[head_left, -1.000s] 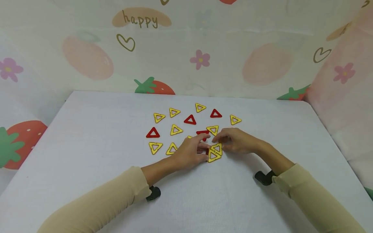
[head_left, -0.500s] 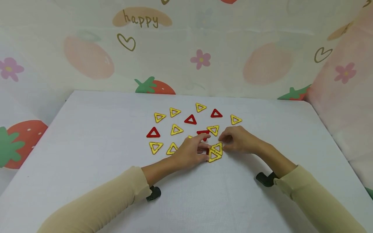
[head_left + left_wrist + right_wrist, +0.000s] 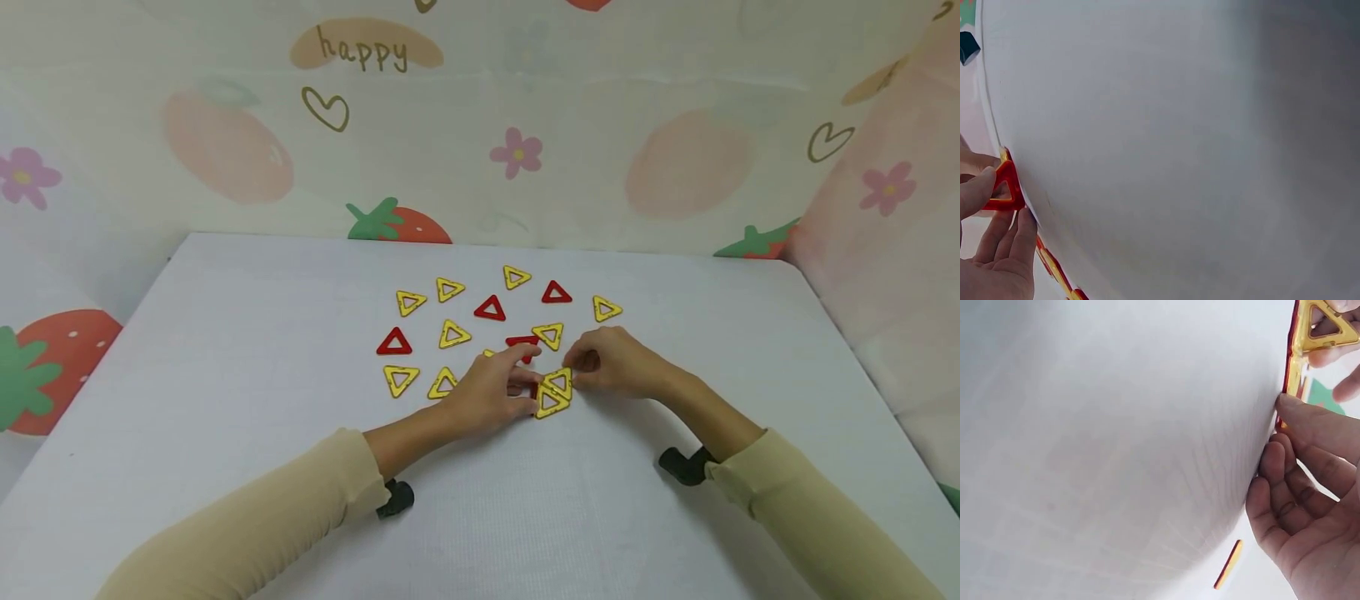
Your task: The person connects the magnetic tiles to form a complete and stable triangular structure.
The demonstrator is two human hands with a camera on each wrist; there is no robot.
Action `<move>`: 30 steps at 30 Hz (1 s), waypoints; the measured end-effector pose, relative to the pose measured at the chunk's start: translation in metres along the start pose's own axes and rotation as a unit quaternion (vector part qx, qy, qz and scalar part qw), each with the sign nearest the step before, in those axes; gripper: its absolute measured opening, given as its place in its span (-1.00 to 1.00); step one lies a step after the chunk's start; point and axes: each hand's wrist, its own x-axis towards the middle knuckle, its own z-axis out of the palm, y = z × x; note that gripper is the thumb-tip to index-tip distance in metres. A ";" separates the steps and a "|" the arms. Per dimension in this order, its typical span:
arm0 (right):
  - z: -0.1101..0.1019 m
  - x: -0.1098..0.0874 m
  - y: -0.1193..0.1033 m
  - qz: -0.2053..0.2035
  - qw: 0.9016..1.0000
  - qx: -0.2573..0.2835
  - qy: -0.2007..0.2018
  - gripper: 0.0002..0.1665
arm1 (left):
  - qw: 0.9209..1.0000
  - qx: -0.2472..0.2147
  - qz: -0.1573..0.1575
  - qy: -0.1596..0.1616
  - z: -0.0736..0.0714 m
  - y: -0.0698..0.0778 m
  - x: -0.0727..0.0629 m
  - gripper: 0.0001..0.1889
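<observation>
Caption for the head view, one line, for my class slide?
Left hand and right hand at two adjoining yellow triangles, other triangles scattered on a white table.

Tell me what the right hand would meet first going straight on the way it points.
Most likely the upper yellow triangle of the joined pair: the right hand seems to touch its edge, though depth is unclear. Beyond it lies the left hand.

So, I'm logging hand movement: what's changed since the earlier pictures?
The bare right hand shifted slightly rightward, now beside the upper yellow plastic triangle of a touching pair; whether it grips that is unclear. The bare left hand stayed put, holding a red plastic triangle; the scattered plastic triangles stayed too.
</observation>
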 end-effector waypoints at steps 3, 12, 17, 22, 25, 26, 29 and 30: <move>0.000 0.000 0.002 0.003 1.000 0.012 0.000 -0.80 | 1.000 0.000 0.002 0.000 0.000 0.000 0.000 -0.33; -0.001 0.000 0.004 0.014 0.999 0.039 -0.006 -0.85 | 1.000 0.000 0.010 0.001 0.000 0.000 0.000 -0.33; -0.002 0.001 0.002 0.026 0.998 0.057 -0.012 -0.86 | 1.000 0.000 0.011 0.001 0.000 0.000 0.000 -0.33; -0.004 0.002 -0.001 0.032 0.997 0.071 -0.020 -0.87 | 1.000 -0.002 0.004 -0.002 -0.001 0.000 0.001 -0.34; -0.005 0.002 -0.002 0.034 0.996 0.082 -0.023 -0.87 | 1.000 -0.006 0.005 -0.003 -0.001 0.000 0.001 -0.34; -0.006 0.002 -0.003 0.033 0.995 0.086 -0.024 -0.88 | 1.000 -0.007 0.007 -0.004 -0.001 0.001 0.001 -0.35; -0.007 0.002 -0.004 0.025 0.994 0.105 -0.028 -0.89 | 1.000 -0.015 0.013 -0.005 -0.001 0.001 0.001 -0.34; -0.007 0.002 -0.004 0.020 0.993 0.110 -0.031 -0.90 | 1.000 -0.018 0.015 -0.006 -0.001 0.000 0.001 -0.33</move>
